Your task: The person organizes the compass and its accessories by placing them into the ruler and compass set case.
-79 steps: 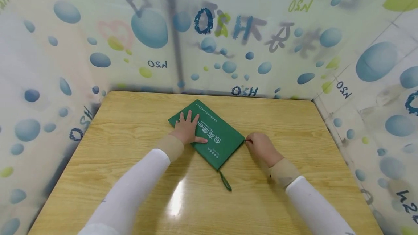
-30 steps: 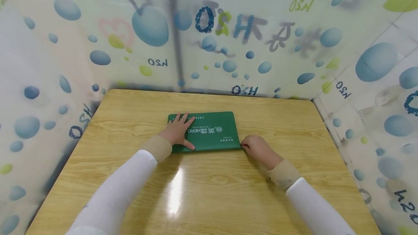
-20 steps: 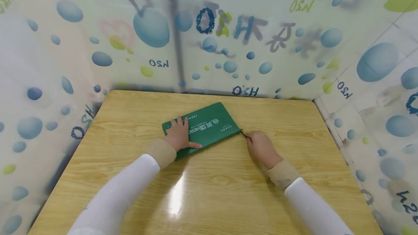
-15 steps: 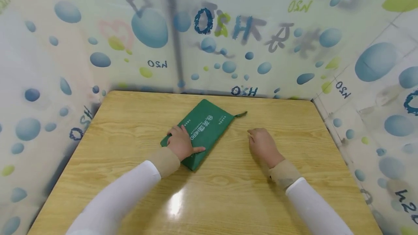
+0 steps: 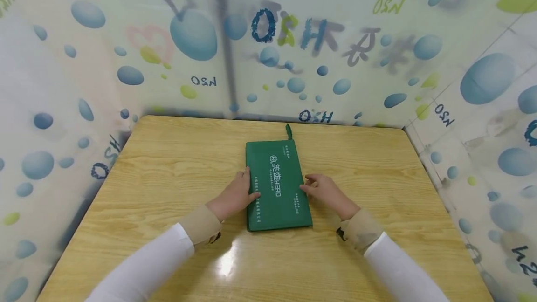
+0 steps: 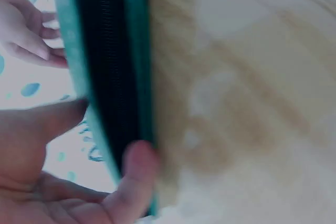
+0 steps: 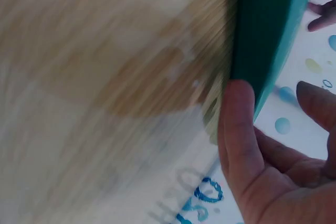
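Observation:
A flat green zip pouch with white HERO lettering lies on the wooden table, its long sides running away from me. From its far right corner sticks a green pull strap. My left hand holds the left long edge, thumb over the cover and a finger against the side. In the left wrist view a dark zipper runs along that edge. On the opposite side, my right hand touches the edge with its fingers; in the right wrist view the thumb stands apart from the pouch.
The light wooden table reaches back to a patterned wall covering with blue and green drops and H2O lettering. Similar covering closes the left and right sides. A bright reflection shows on the table in front of the pouch.
The pouch has been turned anticlockwise, its strap swinging from the near side to the far end. My right hand let go of the strap; my left shifted from lying flat on the cover to the edge.

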Available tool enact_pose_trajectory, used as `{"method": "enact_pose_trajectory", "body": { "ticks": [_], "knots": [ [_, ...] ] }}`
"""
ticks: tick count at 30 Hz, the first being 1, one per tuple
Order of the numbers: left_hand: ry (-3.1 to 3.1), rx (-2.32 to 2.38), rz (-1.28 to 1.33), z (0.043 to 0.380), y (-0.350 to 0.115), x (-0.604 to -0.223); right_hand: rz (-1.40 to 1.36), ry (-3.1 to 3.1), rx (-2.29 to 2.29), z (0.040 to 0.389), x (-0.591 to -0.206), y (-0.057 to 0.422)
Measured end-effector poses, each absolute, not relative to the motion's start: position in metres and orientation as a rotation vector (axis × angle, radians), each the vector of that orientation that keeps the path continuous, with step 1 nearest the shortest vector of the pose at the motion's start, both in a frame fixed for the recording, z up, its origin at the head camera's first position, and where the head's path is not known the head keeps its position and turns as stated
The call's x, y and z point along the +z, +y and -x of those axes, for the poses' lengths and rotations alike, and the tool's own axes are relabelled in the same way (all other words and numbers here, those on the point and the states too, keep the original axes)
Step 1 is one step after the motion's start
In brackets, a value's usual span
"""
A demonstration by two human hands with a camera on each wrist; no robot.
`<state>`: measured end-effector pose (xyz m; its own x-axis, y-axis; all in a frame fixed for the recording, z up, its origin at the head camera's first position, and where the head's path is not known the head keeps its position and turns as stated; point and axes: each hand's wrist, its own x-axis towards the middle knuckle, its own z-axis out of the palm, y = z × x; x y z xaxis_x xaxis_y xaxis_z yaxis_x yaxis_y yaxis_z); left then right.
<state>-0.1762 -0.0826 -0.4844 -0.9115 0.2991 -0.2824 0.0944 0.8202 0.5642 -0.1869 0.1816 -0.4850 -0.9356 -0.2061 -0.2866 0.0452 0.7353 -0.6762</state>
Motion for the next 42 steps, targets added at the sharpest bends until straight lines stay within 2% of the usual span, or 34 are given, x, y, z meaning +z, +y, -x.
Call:
{"method": "enact_pose_trajectory", "body": {
  "ticks": [9,23,32,42],
  "knots": [
    [2.644,1.083,-0.269,0.193,-0.08,-0.506,0.002,2.593,-1.014,0.179,-0.491,0.176],
    [2.636,1.061,-0.365,0.201,-0.07,-0.502,0.002,2.646,-1.012,0.181,-0.493,0.184],
    [2.614,1.043,-0.309,0.205,-0.06,-0.501,-0.043,2.626,-1.017,0.182,-0.492,0.19],
    [2.589,1.121,-0.35,0.212,-0.081,-0.5,0.094,2.637,-0.966,0.189,-0.48,0.206]
  ]
}}
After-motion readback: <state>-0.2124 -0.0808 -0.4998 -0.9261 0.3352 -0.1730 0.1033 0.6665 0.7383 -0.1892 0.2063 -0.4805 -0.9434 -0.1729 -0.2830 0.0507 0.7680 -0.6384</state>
